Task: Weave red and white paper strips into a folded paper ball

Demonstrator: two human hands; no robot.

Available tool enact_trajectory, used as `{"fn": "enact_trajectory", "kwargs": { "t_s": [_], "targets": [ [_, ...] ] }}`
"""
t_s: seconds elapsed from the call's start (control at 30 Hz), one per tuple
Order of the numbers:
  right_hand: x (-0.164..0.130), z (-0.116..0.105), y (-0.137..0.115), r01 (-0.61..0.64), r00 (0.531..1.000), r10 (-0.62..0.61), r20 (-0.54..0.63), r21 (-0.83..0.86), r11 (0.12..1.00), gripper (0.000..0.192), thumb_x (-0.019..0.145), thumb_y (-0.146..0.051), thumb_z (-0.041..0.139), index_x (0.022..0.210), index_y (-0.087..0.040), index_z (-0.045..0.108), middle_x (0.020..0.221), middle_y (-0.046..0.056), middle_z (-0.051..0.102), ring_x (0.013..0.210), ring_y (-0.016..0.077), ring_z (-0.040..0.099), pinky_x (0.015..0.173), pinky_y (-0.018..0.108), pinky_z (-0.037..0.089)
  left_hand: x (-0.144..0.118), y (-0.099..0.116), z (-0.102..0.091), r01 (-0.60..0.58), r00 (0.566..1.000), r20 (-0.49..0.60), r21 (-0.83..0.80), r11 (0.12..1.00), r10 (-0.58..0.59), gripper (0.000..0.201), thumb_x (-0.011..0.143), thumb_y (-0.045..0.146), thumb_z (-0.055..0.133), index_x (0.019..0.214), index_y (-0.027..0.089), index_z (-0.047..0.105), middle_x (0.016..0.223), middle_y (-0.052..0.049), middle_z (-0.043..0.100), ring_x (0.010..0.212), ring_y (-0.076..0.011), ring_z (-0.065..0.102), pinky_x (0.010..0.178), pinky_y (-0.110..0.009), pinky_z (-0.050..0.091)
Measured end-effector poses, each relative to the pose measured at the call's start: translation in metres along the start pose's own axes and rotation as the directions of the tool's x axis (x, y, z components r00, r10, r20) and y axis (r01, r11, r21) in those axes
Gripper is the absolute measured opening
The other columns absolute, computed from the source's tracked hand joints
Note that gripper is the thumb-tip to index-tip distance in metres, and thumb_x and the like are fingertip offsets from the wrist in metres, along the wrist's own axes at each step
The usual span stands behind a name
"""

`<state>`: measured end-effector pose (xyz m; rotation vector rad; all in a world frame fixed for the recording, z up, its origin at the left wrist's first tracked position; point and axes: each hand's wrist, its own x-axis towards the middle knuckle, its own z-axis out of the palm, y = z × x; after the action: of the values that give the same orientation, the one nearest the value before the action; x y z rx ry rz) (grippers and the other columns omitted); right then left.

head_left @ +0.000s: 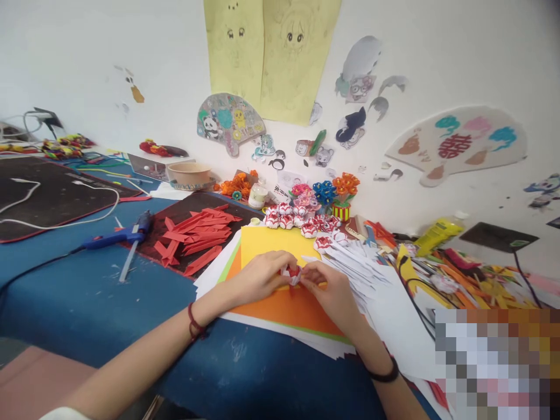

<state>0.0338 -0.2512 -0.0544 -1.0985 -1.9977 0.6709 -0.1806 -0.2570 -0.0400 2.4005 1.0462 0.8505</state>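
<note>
Between both hands is a small red and white folded paper piece (292,274), partly covered by fingers. My left hand (266,275) pinches it from the left. From the right, the fingertips of my right hand (326,286) close on its edge. Both hands are above a stack of coloured paper, with an orange sheet (280,312) in front and a yellow sheet (262,239) behind. Several finished red and white paper balls (284,219) sit just beyond. White paper strips (354,268) lie to the right, and red folded paper strips (196,233) are piled to the left.
A blue glue gun (120,236) with its cord lies at the left. Paper flowers (324,192) in a striped pot (341,212) and a wooden bowl (189,174) stand along the wall. A yellow bottle (440,233) and heaped paper scraps (468,274) fill the right side.
</note>
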Motion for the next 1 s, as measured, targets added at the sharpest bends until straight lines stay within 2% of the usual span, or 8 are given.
{"fn": "enact_trajectory", "kwargs": {
  "t_s": [0.13,0.27,0.47,0.6,0.7,0.87,1.0],
  "targets": [
    [-0.002,0.006,0.002,0.067,0.998,-0.067,0.014,-0.016,0.998,0.011,0.087,-0.016,0.062,0.094,-0.024,0.065,0.082,0.0,0.069,0.072,0.0172,0.065,0.066,0.029,0.053,0.001,-0.004,0.007,0.09,0.995,-0.033,0.036,0.995,-0.089,0.034,0.086,0.034,0.07,0.113,0.022,0.054,0.101,-0.004,0.07,0.091,-0.0208,0.065,0.083,-0.03,0.047],
    [-0.005,0.009,0.002,0.179,0.984,-0.178,0.021,-0.119,0.977,0.02,0.092,-0.015,0.057,0.107,-0.026,0.063,0.093,0.002,0.07,0.08,0.0187,0.066,0.071,0.031,0.053,0.001,-0.005,0.008,0.083,0.996,0.039,-0.055,0.995,-0.081,0.026,0.093,0.03,0.062,0.115,0.023,0.051,0.078,0.003,0.07,0.081,-0.0175,0.068,0.084,-0.028,0.046],
    [-0.007,0.01,0.005,0.298,0.951,-0.309,0.004,-0.271,0.915,0.015,0.098,-0.021,0.051,0.105,-0.023,0.064,0.094,0.005,0.071,0.084,0.0197,0.067,0.073,0.031,0.052,0.0,-0.006,0.006,0.079,0.995,0.069,-0.184,0.98,-0.068,0.024,0.098,0.033,0.054,0.118,0.021,0.05,0.076,0.003,0.067,0.069,-0.0133,0.066,0.074,-0.024,0.047],
    [-0.006,0.011,0.007,0.265,0.963,-0.269,0.024,-0.277,0.924,0.015,0.095,-0.019,0.056,0.108,-0.024,0.062,0.096,0.003,0.071,0.084,0.0194,0.068,0.071,0.03,0.051,0.0,-0.01,0.008,0.066,0.995,0.08,-0.185,0.981,-0.052,0.024,0.097,0.025,0.053,0.121,0.022,0.049,0.077,0.003,0.066,0.069,-0.013,0.065,0.07,-0.022,0.047],
    [-0.005,0.012,0.008,0.227,0.973,-0.23,0.023,-0.265,0.937,0.013,0.094,-0.019,0.058,0.106,-0.023,0.062,0.094,0.002,0.071,0.082,0.0186,0.067,0.069,0.029,0.05,-0.001,-0.012,0.009,0.072,0.995,0.078,-0.164,0.984,-0.06,0.028,0.096,0.021,0.052,0.124,0.022,0.047,0.086,0.0,0.068,0.071,-0.0131,0.065,0.071,-0.023,0.047],
    [-0.005,0.014,0.003,0.163,0.986,-0.165,0.009,-0.235,0.958,0.004,0.094,-0.021,0.059,0.096,-0.023,0.062,0.089,0.0,0.067,0.078,0.0168,0.064,0.067,0.028,0.046,-0.002,-0.01,0.009,0.062,0.996,0.07,-0.112,0.992,-0.054,0.032,0.095,0.017,0.051,0.126,0.023,0.048,0.108,-0.005,0.068,0.084,-0.0156,0.067,0.079,-0.025,0.049],
    [-0.005,0.017,-0.004,0.109,0.993,-0.113,-0.011,-0.213,0.971,0.001,0.093,-0.023,0.061,0.093,-0.023,0.06,0.087,0.0,0.064,0.076,0.0168,0.06,0.064,0.027,0.042,-0.003,-0.009,0.008,0.052,0.997,0.061,-0.107,0.993,-0.046,0.033,0.094,0.017,0.051,0.126,0.023,0.048,0.109,-0.005,0.068,0.091,-0.0173,0.067,0.083,-0.027,0.048]
  ]
}}
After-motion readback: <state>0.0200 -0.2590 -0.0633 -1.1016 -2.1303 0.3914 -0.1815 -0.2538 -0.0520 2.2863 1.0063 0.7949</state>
